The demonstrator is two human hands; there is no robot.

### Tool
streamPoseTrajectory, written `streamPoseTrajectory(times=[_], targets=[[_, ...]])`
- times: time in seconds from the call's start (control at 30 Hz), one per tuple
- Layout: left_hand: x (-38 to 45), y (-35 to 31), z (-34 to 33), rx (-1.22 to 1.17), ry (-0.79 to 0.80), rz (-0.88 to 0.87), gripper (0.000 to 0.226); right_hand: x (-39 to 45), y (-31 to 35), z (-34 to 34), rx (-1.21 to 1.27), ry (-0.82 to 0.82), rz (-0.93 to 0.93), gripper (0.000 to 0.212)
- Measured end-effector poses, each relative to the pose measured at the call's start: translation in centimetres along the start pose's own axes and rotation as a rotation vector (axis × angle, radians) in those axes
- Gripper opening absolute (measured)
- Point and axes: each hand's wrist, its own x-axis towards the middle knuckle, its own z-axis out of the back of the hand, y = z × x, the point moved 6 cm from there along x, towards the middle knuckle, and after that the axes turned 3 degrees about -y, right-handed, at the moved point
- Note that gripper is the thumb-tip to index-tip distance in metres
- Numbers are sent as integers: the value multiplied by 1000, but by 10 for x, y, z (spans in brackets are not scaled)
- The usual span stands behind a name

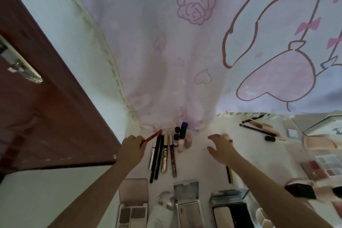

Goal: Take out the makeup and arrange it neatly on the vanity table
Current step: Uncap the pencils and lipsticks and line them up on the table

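Dim, soft, fisheye-warped, blurry edges

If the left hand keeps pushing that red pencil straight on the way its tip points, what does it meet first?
Probably the pink curtain hem at the table's back edge. The red pencil in the left hand points up and right, its tip already near the hem, left of the small bottles. Depth is unclear.

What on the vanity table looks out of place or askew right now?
The loose black and pink pencils at the back right lie crossed at angles, unlike the straight row of slim pens and tubes near the left hand, which holds a thin red pencil. The right hand is open. Nothing looks spilled.
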Motion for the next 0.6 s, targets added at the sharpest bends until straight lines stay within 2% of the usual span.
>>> streamPoseTrajectory(times=[0.1, 0.27, 0.43, 0.6], targets=[[-4, 14, -20, -10, 11, 104, 28, -1, -1, -36, -130, 114, 94, 58], [-5, 17, -34, -128, -18, 197, 27, -2, -10, -63, -283, 275, 89, 68], [-7, 12, -49, -67, 129, 224, 40, -2, -11, -67, -239, 275, 85, 69], [-1, 4, -55, 18, 256, 159, 32, -4, -11, -64, -222, 289, 100, 69]])
